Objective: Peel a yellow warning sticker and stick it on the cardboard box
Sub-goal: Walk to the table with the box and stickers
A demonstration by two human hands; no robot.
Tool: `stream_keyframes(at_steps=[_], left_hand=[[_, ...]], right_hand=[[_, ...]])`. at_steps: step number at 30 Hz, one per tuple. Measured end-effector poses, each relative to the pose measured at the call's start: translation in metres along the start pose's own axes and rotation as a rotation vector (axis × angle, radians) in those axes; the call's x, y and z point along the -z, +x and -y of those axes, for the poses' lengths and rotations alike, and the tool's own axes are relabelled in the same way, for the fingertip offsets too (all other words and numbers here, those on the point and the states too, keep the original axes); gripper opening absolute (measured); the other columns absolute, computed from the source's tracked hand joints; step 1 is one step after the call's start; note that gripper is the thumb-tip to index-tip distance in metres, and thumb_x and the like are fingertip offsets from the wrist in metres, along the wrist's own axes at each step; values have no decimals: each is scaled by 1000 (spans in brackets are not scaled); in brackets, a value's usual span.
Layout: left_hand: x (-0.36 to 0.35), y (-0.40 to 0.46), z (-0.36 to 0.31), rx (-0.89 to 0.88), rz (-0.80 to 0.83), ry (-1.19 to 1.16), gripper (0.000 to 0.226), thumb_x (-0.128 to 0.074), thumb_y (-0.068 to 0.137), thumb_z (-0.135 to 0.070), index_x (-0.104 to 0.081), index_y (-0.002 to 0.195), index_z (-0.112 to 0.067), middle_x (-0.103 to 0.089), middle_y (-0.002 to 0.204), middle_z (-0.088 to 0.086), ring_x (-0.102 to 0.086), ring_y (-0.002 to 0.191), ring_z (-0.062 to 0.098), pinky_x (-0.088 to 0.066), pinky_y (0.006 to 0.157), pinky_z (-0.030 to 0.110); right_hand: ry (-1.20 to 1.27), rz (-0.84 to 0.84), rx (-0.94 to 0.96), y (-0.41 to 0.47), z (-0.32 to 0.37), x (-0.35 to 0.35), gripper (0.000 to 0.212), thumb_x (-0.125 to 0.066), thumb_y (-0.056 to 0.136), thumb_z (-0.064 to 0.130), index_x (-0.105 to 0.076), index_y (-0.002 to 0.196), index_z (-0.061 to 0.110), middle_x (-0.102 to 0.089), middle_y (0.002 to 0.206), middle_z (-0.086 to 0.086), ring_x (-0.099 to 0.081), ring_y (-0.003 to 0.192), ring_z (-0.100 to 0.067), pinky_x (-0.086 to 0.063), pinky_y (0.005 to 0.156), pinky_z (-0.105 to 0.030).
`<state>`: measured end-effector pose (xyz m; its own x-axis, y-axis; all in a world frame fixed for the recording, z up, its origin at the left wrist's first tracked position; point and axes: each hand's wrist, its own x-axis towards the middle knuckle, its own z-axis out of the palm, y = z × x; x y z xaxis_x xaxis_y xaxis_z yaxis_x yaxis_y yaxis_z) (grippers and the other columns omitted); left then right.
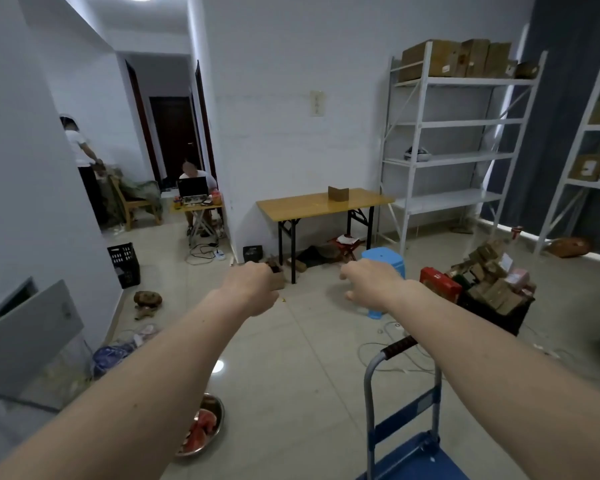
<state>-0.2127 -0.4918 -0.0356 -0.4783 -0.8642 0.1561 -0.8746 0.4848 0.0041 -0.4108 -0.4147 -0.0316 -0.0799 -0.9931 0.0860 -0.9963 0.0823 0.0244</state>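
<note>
Both my arms reach forward over the tiled floor. My left hand (252, 285) is curled with its back to me, so its palm is hidden. A small brown cardboard box (278, 278) shows just past its knuckles; I cannot tell whether it is held or stands on the floor. A tiny yellow speck (283, 300) sits at the thumb's tip. My right hand (368, 282) hangs with loosely bent, spread fingers and nothing visible in it. Another small cardboard box (338, 194) stands upright on the wooden folding table (291, 206) ahead.
A blue stool (383, 259) stands beyond my right hand. A blue hand trolley (400, 417) is at bottom right, and a metal bowl of watermelon (205, 427) lies on the floor. A crate of parcels (492, 289) and white shelves (458, 161) are right. Two people are back left.
</note>
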Motion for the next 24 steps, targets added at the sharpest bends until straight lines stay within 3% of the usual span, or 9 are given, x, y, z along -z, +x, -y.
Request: stream_keyframes(at_steps=[12, 17, 19, 21, 23, 24], left_hand=[[-41, 275, 104, -65, 34, 30, 27, -57, 82, -28, -67, 102, -13, -69, 99, 7, -65, 86, 27, -53, 67, 35], [-60, 376, 124, -122, 36, 37, 22, -55, 84, -29, -66, 98, -16, -68, 93, 5, -64, 81, 26, -52, 62, 34], [-73, 413, 127, -138, 49, 38, 20, -54, 84, -27, -66, 97, -16, -68, 92, 3, -64, 80, 25, -49, 58, 32], [-85, 452, 131, -139, 51, 36, 15, -52, 86, -23, -63, 79, -15, -65, 82, 4, -61, 74, 24, -45, 56, 32], [-97, 492, 132, -117, 43, 29, 29, -51, 87, -18, -47, 59, -15, -51, 63, 3, -52, 62, 24, -40, 53, 32], [-102, 513, 132, -105, 46, 33, 30, -52, 86, -16, -43, 58, -15, -46, 60, 2, -50, 61, 24, -39, 54, 33]], right_hand=[[-1, 52, -64, 285, -15, -35, 29, -53, 89, 15, -56, 118, 10, -61, 116, -13, -59, 104, -32, -50, 86, -42], [4, 72, -61, 380, -36, -47, 33, -56, 89, 21, -54, 119, 11, -61, 118, -12, -58, 107, -32, -50, 88, -44], [5, 76, -68, 418, -48, -55, 30, -56, 89, 22, -54, 116, 11, -61, 116, -12, -58, 104, -31, -49, 82, -40], [10, 79, -73, 458, -61, -65, 25, -56, 89, 21, -55, 112, 11, -61, 112, -11, -58, 100, -31, -46, 75, -37], [22, 76, -72, 499, -76, -74, 21, -56, 88, 21, -56, 106, 11, -61, 106, -11, -59, 99, -31, -46, 75, -38], [27, 74, -70, 520, -86, -79, 16, -57, 87, 22, -55, 99, 12, -61, 102, -10, -60, 97, -31, -47, 74, -38]])
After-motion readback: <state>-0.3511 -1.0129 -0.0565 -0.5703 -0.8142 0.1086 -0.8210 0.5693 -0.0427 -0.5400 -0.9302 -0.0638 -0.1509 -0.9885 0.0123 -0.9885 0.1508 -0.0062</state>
